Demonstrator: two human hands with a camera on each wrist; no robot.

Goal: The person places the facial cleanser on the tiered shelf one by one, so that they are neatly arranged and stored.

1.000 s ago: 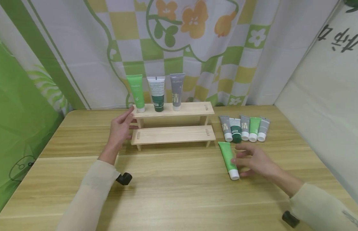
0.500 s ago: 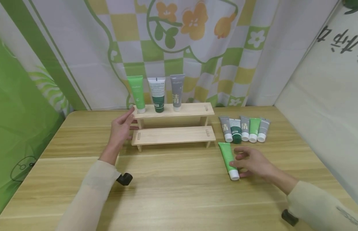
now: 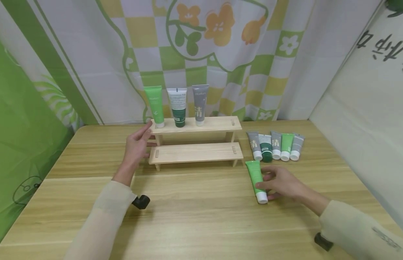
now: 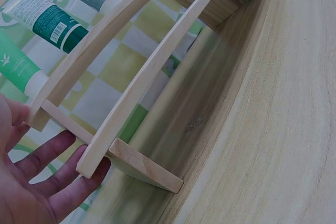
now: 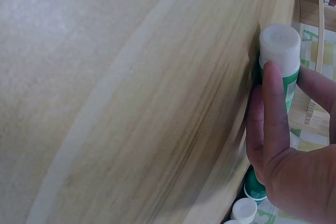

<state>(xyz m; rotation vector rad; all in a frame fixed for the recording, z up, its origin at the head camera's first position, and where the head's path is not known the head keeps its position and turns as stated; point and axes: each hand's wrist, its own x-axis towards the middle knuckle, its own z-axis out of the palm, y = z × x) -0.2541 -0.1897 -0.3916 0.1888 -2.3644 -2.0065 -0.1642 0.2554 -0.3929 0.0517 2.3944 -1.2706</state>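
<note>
My right hand (image 3: 282, 182) grips a light green squeeze tube (image 3: 255, 177) with a white cap, at the right of the table; the thumb and fingers lie on opposite sides of it. In the right wrist view its white cap (image 5: 280, 51) shows close up between the fingers. At the left end of a two-tier wooden shelf (image 3: 196, 153), my left hand (image 3: 135, 146) touches the end with loosely spread fingers (image 4: 50, 156). Along the upper tier stand a green tube (image 3: 155, 106), a white and dark green tube (image 3: 177, 108) and a grey tube (image 3: 200, 104).
Behind the right hand lies a row of several tubes: grey (image 3: 254, 146), white and dark green (image 3: 265, 148), grey (image 3: 276, 145), green (image 3: 287, 146) and grey (image 3: 297, 147). A patterned curtain (image 3: 221, 57) hangs behind the table (image 3: 195, 216). A white wall panel (image 3: 367, 97) borders the right.
My right hand has moved slightly left and closed its thumb and fingers on the green tube, whose cap end has shifted a little left. The left hand stays at the shelf's end.
</note>
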